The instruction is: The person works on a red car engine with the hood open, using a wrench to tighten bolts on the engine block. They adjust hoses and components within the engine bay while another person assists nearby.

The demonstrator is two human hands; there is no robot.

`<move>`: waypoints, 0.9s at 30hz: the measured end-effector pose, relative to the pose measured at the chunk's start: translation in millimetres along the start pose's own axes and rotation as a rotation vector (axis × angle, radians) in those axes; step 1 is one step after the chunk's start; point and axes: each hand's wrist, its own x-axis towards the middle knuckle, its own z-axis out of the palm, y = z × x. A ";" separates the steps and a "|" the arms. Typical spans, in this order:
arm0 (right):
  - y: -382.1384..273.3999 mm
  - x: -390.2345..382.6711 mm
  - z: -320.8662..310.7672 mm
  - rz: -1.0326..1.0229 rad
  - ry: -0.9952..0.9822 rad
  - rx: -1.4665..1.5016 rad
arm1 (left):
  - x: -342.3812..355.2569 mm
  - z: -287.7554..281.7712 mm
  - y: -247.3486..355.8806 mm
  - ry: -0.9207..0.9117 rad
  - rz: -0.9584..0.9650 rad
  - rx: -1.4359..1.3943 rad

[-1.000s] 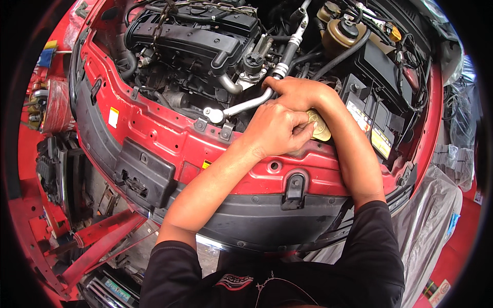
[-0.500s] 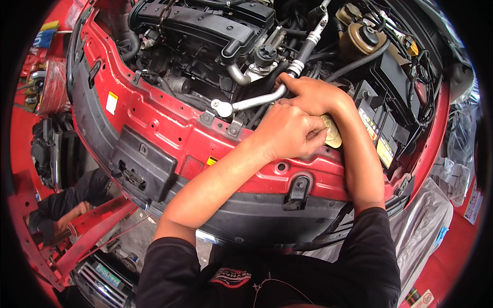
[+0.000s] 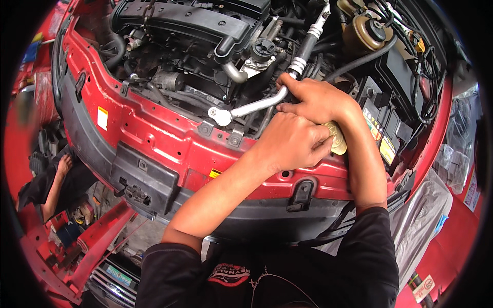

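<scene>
My right hand reaches over the car's front edge to the bend of a silver metal pipe. Its forefinger crosses the pipe and its thumb lies just below, closed about the bend; the other fingers are hidden. Close beneath it, my left hand is curled in a fist-like pinch over the red front panel. Whatever those fingers hold does not show. A gold, rounded label sits beside their tips. The pipe's flat end fitting lies near the panel, and a black hose continues from its other end.
The engine with its black cover fills the far left. At the right are a battery and a brown fluid reservoir. A black bumper runs along the near side. Another person's arm shows at far left by a red metal frame.
The view has shifted slightly. My hands keep nearly the same places, the left a little lower and tilted. At the left, the other person's arm has risen.
</scene>
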 end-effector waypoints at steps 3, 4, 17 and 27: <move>-6.7 -1.7 -4.6 0.031 -0.029 0.007 | -0.3 1.7 -2.1 -0.012 -0.005 -0.016; -6.9 -2.1 -4.4 0.035 -0.031 0.006 | 0.1 0.7 -1.3 -0.022 -0.015 -0.018; 5.9 -5.1 5.4 -0.043 0.065 -0.001 | 4.4 1.4 1.7 -0.002 -0.025 -0.043; -3.7 -5.1 -7.7 0.004 -0.024 -0.002 | 5.9 -5.5 3.3 -0.023 0.035 -0.012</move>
